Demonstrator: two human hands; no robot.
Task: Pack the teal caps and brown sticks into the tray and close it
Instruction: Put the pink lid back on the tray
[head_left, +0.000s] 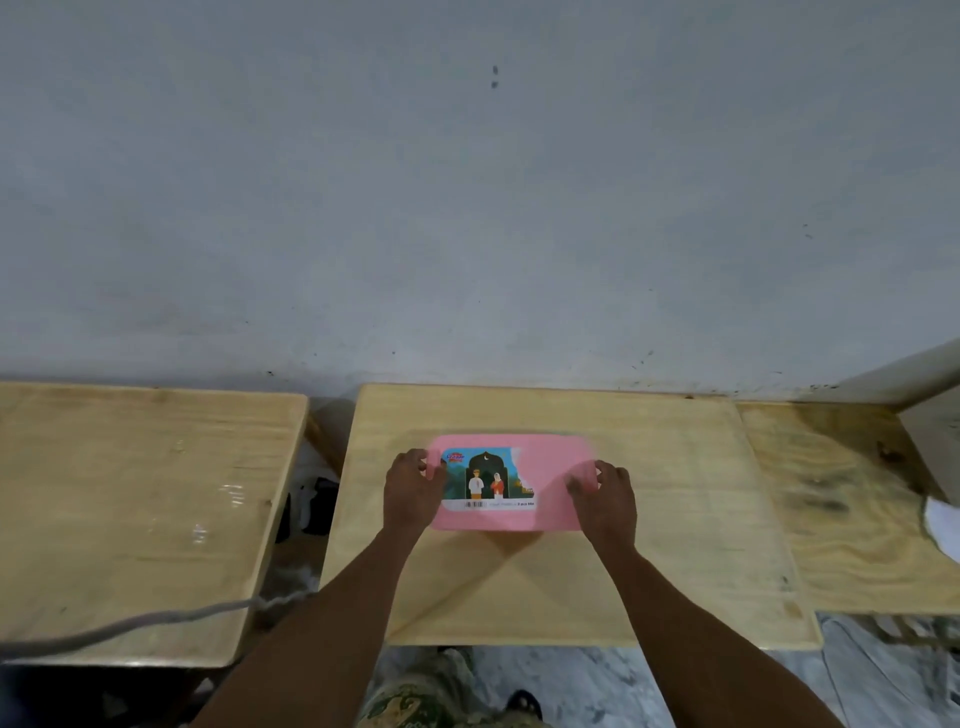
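Note:
A pink tray lid (550, 467) with a colourful picture sticker lies flat on the middle wooden table (675, 493), covering whatever is beneath it. My left hand (413, 488) grips the lid's left edge, fingers curled over it. My right hand (608, 496) grips the right edge the same way, with pink showing between thumb and fingers. No teal caps or brown sticks are in sight; the tray body under the lid is hidden.
A second wooden table (145, 493) stands to the left across a gap, with a grey cable (156, 618) running over its front corner. A third wooden surface (841, 499) adjoins on the right, with something white (943, 525) at its edge. A grey wall rises behind.

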